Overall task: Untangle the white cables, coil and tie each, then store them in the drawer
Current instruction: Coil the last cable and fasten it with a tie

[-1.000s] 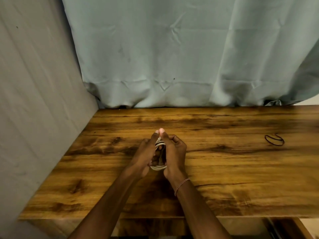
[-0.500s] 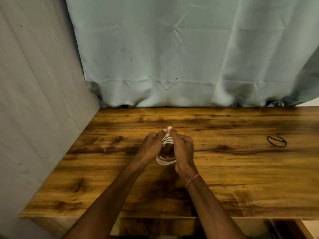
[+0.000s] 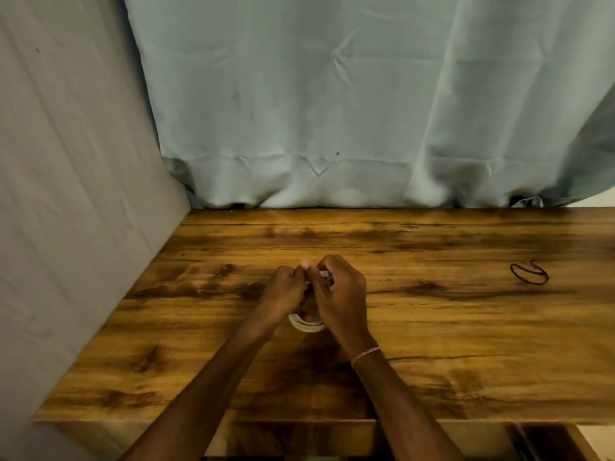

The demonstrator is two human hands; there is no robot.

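The white cable coil is being held over the middle of the wooden table. Its 12 o'clock side is being pinched by the curled fingers of the left hand and the right hand. It is looking light, bendy and springy, so all the loops are best gripped together. A black band is lying at 3 o'clock.

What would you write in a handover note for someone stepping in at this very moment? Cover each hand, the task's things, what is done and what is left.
Left hand: grips the coiled white cable from the left.
Right hand: fingers curled round the top of the coil.
The coil sits between both hands over the wooden table; the hands hide whether a tie is on it.
Black elastic band: loose on the table at far right, apart from both hands.
Done: this cable is coiled.
Left: secure the coil and store it in the drawer. No other cable shows.
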